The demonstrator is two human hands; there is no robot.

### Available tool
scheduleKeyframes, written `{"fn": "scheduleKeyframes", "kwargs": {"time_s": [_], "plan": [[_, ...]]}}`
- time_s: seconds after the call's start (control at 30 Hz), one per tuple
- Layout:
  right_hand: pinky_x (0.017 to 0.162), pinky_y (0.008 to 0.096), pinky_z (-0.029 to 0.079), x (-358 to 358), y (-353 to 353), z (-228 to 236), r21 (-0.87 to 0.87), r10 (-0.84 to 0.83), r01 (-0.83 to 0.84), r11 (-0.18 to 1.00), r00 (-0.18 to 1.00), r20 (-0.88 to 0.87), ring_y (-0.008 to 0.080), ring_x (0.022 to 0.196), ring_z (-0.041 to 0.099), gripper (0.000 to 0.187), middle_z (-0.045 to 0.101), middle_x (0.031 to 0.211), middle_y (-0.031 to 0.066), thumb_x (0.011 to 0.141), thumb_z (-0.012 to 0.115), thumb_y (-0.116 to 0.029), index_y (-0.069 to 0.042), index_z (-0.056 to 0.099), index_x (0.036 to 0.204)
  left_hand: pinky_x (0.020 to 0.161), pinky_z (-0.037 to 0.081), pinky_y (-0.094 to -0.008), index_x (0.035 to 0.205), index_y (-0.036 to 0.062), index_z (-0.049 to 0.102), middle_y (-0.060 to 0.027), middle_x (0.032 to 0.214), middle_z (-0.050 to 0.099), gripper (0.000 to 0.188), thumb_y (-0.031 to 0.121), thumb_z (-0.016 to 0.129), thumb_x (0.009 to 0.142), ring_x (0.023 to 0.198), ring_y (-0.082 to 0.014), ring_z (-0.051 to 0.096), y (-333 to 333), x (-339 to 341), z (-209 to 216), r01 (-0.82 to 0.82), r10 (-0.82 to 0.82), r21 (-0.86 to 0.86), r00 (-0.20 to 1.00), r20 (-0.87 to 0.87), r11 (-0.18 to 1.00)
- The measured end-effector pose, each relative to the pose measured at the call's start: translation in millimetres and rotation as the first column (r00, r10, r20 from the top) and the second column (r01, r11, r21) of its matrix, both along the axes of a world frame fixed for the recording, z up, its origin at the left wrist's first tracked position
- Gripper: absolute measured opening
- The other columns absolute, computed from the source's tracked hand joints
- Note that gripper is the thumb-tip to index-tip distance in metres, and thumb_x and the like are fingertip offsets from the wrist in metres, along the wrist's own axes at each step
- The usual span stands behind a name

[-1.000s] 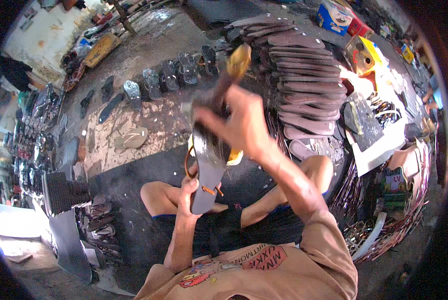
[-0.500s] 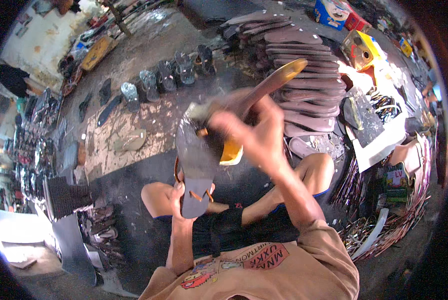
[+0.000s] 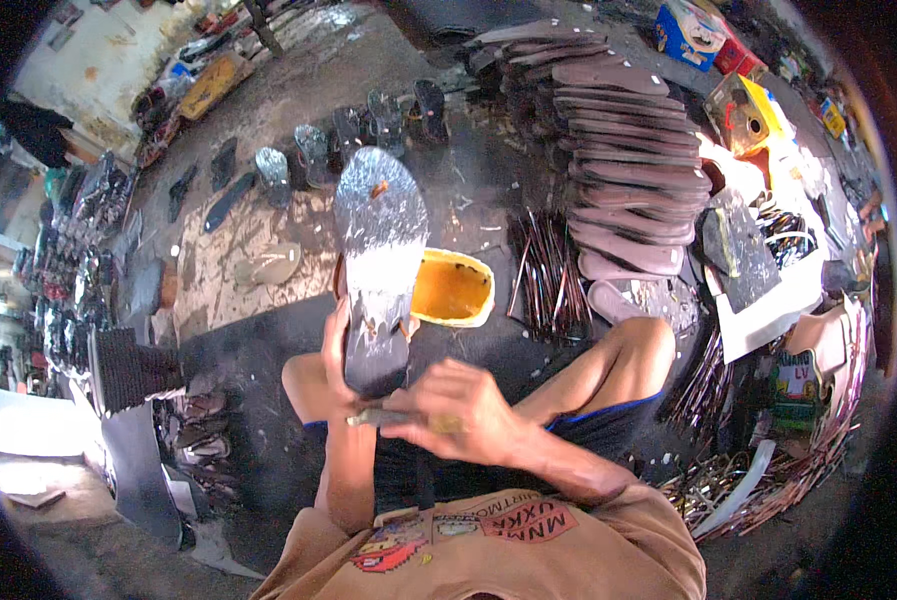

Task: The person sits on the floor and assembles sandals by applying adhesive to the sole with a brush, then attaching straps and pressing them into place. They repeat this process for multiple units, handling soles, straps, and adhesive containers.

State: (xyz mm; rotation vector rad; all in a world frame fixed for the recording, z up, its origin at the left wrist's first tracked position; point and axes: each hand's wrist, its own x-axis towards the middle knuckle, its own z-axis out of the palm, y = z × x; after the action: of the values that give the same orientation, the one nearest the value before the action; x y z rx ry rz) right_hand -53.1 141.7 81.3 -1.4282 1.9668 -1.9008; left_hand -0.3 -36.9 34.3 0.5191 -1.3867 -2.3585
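Floor (image 3: 313, 75) of a cluttered workshop, dark and dotted with scraps, spreads around a person (image 3: 618, 525) sitting with bent knees, in a brown printed T-shirt and dark shorts. Ahead and to the right lies a long stack of brown soles (image 3: 633, 195), overlapping in a leaning row. Ahead and to the left, a worn tan sheet (image 3: 203, 285) covers part of the ground, with a line of dark sandals (image 3: 311, 155) beyond it. Nearer, a bundle of thin dark strips (image 3: 548, 285) lies beside the stack.

In front of the person's body, a dark sandal (image 3: 380, 235) is held up, toe pointing away; its upward-facing side is glossy, with a bright silvery gleam. The left hand (image 3: 336, 350) grips it near the heel, fingers wrapped around the edge. The right hand (image 3: 460, 412), slightly blurred, has its fingers closed around a flat, brush-like tool (image 3: 370, 417). The tool's pale end is just below the heel, in front of the left wrist; whether it touches is unclear. Just right of the sandal sits a small yellow tub (image 3: 455, 292), its inside amber-coloured. Near the sandal's toe shows a tiny brown strap end (image 3: 378, 188).
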Motion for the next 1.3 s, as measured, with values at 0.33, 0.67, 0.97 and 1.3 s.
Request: {"fn": "scheduleKeyframes", "kwargs": {"time_s": [0.33, 0.67, 0.97, 1.3], "plan": [[0.064, 0.0359, 0.058, -7.7, -18.0, 8.6, -0.075, -0.271, 0.265, 0.961, 0.958, -0.092, 0.0239, 0.065, 0.073, 0.022, 0.076, 0.077, 0.0134, 0.087, 0.089, -0.019, 0.000, 0.081, 0.097, 0.094, 0.063, -0.0446, 0.161, 0.0211, 0.047, -0.0083, 0.140, 0.066, 0.050, 0.043, 0.048, 0.116, 0.116, -0.0205, 0.070, -15.1, -34.3, 1.3, 0.176, -0.087, 0.425, 0.972, -0.220, 0.888], [0.060, 0.0297, 0.054, -34.1, -25.3, -12.4, -0.015, -0.535, 0.563, 0.827, 0.793, 0.292, 0.0133, 0.062, 0.067, 0.029, 0.075, 0.072, 0.0072, 0.082, 0.096, -0.020, 0.001, 0.080, 0.095, 0.111, 0.051, -0.0417, 0.144, 0.0029, 0.061, -0.0116, 0.129, 0.074, 0.052, 0.043, 0.053, 0.112, 0.116, -0.0255, 0.070, 16.6, -18.8, 1.8, 0.193, -0.024, 0.417, 0.926, -0.376, 0.888], [0.067, 0.0346, 0.060, -83.4, -6.7, -12.1, 0.023, -0.596, 0.620, 0.784, 0.743, 0.306, 0.0168, 0.074, 0.077, 0.025, 0.082, 0.088, 0.0099, 0.088, 0.091, -0.018, -0.001, 0.083, 0.105, 0.105, 0.055, -0.0429, 0.161, 0.0136, 0.046, -0.0092, 0.149, 0.062, 0.054, 0.042, 0.045, 0.115, 0.130, -0.0239, 0.064, 22.8, -15.9, 17.8, -0.007, 0.070, 0.341, 0.983, -0.171, 0.940], [0.064, 0.0425, 0.059, 11.5, 6.2, 3.7, 0.091, -0.199, 0.189, 0.978, 0.972, 0.124, 0.0294, 0.071, 0.076, 0.028, 0.077, 0.081, 0.0161, 0.086, 0.090, -0.027, -0.002, 0.080, 0.093, 0.101, 0.056, -0.0413, 0.160, 0.0170, 0.046, -0.0093, 0.140, 0.065, 0.058, 0.053, 0.049, 0.114, 0.118, -0.0213, 0.067, 5.4, -28.4, -1.6, 0.015, 0.029, 0.403, 0.994, -0.104, 0.915]]}}
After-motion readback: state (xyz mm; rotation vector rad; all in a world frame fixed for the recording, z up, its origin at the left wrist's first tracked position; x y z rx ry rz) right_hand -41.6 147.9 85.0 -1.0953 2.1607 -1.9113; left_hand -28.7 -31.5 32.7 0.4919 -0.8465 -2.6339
